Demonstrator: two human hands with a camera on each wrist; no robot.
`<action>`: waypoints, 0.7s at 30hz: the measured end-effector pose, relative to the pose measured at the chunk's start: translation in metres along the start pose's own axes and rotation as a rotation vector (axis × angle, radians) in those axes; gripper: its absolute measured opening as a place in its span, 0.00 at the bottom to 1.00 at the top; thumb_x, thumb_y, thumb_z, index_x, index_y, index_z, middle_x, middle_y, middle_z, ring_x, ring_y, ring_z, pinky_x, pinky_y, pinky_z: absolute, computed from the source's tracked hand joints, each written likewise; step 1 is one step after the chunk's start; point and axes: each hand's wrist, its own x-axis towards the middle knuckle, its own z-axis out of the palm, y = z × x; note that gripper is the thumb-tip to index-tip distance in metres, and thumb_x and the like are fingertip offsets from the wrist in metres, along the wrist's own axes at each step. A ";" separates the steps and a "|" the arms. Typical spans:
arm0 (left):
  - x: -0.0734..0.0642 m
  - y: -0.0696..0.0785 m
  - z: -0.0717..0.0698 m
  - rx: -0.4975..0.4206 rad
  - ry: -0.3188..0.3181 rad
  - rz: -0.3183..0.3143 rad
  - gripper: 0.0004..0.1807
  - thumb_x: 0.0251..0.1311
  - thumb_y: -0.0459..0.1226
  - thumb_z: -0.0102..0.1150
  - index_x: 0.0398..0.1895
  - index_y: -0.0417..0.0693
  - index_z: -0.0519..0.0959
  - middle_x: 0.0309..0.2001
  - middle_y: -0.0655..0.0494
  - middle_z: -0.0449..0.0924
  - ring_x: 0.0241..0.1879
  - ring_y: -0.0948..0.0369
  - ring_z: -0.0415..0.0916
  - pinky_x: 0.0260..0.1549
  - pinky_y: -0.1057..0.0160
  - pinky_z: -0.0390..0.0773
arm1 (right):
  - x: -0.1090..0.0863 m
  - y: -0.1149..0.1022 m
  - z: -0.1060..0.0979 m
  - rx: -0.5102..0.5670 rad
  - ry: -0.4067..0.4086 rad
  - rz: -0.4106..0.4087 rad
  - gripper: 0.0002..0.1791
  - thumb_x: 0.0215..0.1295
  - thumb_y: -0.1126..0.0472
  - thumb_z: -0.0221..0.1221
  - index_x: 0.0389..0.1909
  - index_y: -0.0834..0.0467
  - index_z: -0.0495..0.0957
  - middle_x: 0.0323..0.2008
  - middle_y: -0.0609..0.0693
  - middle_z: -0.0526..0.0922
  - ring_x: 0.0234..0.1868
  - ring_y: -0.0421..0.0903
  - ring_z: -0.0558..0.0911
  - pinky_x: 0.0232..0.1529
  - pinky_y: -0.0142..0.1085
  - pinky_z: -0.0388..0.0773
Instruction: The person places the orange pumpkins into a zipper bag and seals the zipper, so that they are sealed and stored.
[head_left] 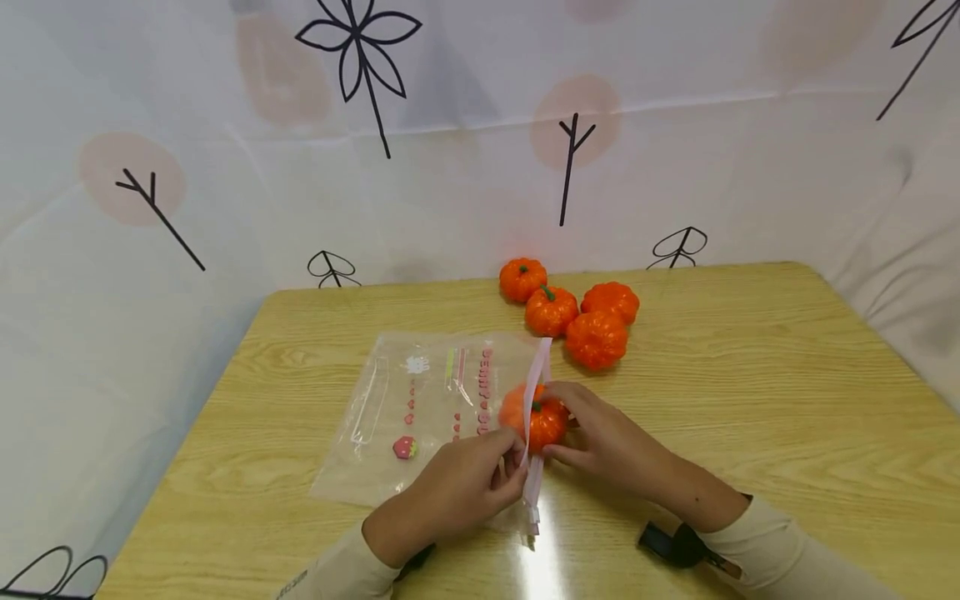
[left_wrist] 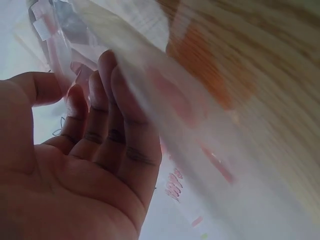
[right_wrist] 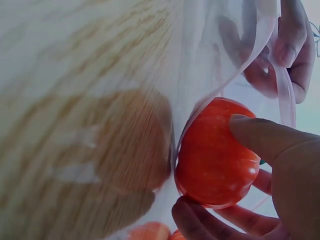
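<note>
A clear zip bag (head_left: pixel 382 417) printed with strawberries and lettering lies flat, its pink-edged mouth facing right. My left hand (head_left: pixel 468 479) pinches the upper edge of that mouth between thumb and fingers; the left wrist view shows the film (left_wrist: pixel 200 145) lifted over the fingers. My right hand (head_left: pixel 607 429) grips a small orange toy pumpkin (head_left: pixel 549 423) between thumb and fingers. The pumpkin sits partly inside the opening, its left half under the film. In the right wrist view the pumpkin (right_wrist: pixel 217 155) touches the bag's pink edge (right_wrist: pixel 232 77).
Several more orange pumpkins (head_left: pixel 596 340) stand in a cluster behind the bag, toward the back of the wooden table (head_left: pixel 750 375). A white cloth (head_left: pixel 465 200) with plant drawings hangs behind the table. A black strap piece (head_left: pixel 675 546) hangs under the right wrist.
</note>
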 end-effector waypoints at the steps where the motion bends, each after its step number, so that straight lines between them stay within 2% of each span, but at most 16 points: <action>1: 0.000 0.000 0.000 0.001 -0.001 0.000 0.04 0.65 0.39 0.58 0.35 0.56 0.72 0.24 0.70 0.70 0.22 0.75 0.64 0.22 0.77 0.66 | 0.000 0.000 0.000 -0.009 0.000 -0.003 0.33 0.57 0.62 0.71 0.63 0.55 0.69 0.65 0.56 0.72 0.63 0.54 0.77 0.51 0.40 0.82; 11: -0.001 0.001 0.001 0.055 0.020 0.017 0.04 0.65 0.40 0.57 0.35 0.56 0.72 0.24 0.70 0.69 0.22 0.76 0.63 0.22 0.78 0.64 | 0.000 0.001 0.001 -0.104 -0.005 -0.023 0.31 0.61 0.60 0.68 0.66 0.53 0.71 0.67 0.54 0.71 0.64 0.53 0.77 0.56 0.47 0.79; 16: -0.001 0.000 0.001 0.072 0.026 0.027 0.04 0.64 0.40 0.58 0.36 0.56 0.72 0.24 0.70 0.69 0.22 0.76 0.63 0.23 0.79 0.63 | 0.000 0.001 0.001 -0.115 -0.007 -0.029 0.31 0.61 0.61 0.67 0.67 0.53 0.72 0.67 0.54 0.71 0.61 0.51 0.79 0.55 0.45 0.80; 21: -0.001 0.000 0.002 0.077 0.029 0.029 0.04 0.65 0.40 0.58 0.36 0.56 0.72 0.25 0.70 0.70 0.23 0.76 0.64 0.23 0.79 0.63 | 0.000 0.002 0.000 -0.077 -0.027 -0.010 0.32 0.62 0.63 0.67 0.68 0.54 0.72 0.68 0.56 0.69 0.55 0.48 0.83 0.53 0.42 0.81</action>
